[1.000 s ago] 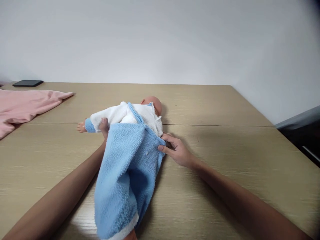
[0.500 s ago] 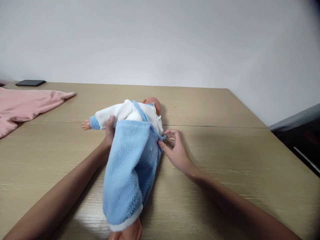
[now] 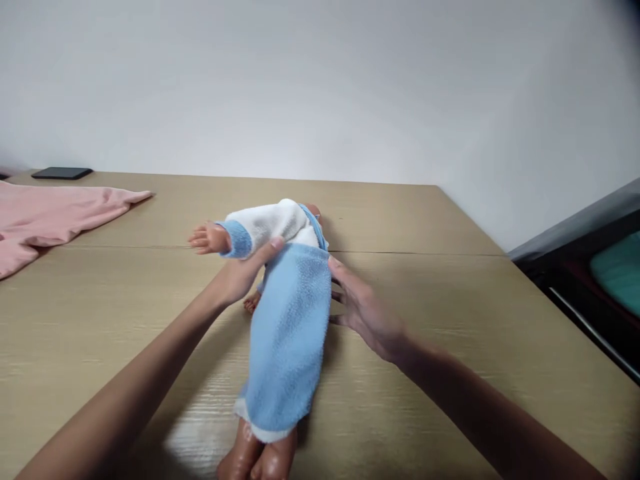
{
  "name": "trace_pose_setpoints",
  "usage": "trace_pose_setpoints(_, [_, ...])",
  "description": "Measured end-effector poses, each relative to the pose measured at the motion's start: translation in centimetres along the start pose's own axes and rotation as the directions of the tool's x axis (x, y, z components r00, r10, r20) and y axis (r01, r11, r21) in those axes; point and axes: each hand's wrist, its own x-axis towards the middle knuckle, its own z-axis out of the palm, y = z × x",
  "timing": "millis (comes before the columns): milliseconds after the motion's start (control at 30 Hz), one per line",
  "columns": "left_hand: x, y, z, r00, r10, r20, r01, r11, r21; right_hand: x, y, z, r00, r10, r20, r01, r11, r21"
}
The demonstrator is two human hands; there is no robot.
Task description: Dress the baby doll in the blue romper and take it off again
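A baby doll [image 3: 280, 320] lies on the wooden table [image 3: 450, 320], dressed in a blue fleece garment with white sleeves. Its head is at the far end, mostly hidden, and its bare feet [image 3: 257, 460] point toward me. One sleeved doll arm [image 3: 235, 235] sticks out to the left. My left hand [image 3: 243, 273] grips the doll's left side just below that sleeve, thumb on the blue fleece. My right hand [image 3: 365, 310] rests against the doll's right side with fingers stretched out, holding nothing.
A pink cloth [image 3: 55, 217] lies at the far left of the table. A dark phone [image 3: 61, 173] sits at the far left corner by the white wall. Right of the table edge is a dark surface with a teal thing [image 3: 617, 270].
The doll has been rolled onto its side, so the blue garment looks narrower and the sleeved arm sticks up more. My right hand let go of the fleece edge and opened.
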Motion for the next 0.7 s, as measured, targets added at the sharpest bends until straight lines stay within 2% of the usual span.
trace_pose_setpoints(100, [-1.5,1.9,0.8,0.998,-0.045,0.055,0.032,0.978,0.206,-0.2,-0.8,0.1,0.987,0.156,-0.026,-0.154,0.985,0.071])
trace_pose_setpoints(200, [-2.9,3.1,1.4,0.988,-0.046,0.145,-0.002,0.951,0.311,-0.7,-1.5,-0.5,0.981,0.183,-0.057,-0.178,0.98,0.094])
trace_pose_setpoints(333, [-4.4,3.5,2.2,0.955,0.046,0.293,-0.144,0.935,0.325,-1.1,-2.0,-1.9,0.978,0.191,-0.087,-0.182,0.978,0.098])
trace_pose_setpoints(433, [-5.3,3.6,2.7,0.931,0.09,0.354,-0.198,0.938,0.283,-1.3,-2.6,-2.8,0.977,0.194,-0.092,-0.188,0.979,0.078])
trace_pose_setpoints(567, [-6.4,3.0,3.3,0.922,0.149,0.356,-0.227,0.956,0.186,-1.4,-3.5,-3.8,0.973,0.215,-0.081,-0.212,0.976,0.047])
trace_pose_setpoints(633, [-6.7,1.9,3.5,0.942,0.112,0.317,-0.156,0.981,0.116,-1.4,-3.5,-4.5,0.97,0.233,-0.065,-0.23,0.972,0.055])
trace_pose_setpoints(700, [-6.9,0.5,3.6,0.972,0.011,0.235,-0.022,0.999,0.042,-1.3,-3.2,-5.6,0.98,0.189,-0.057,-0.188,0.982,0.025])
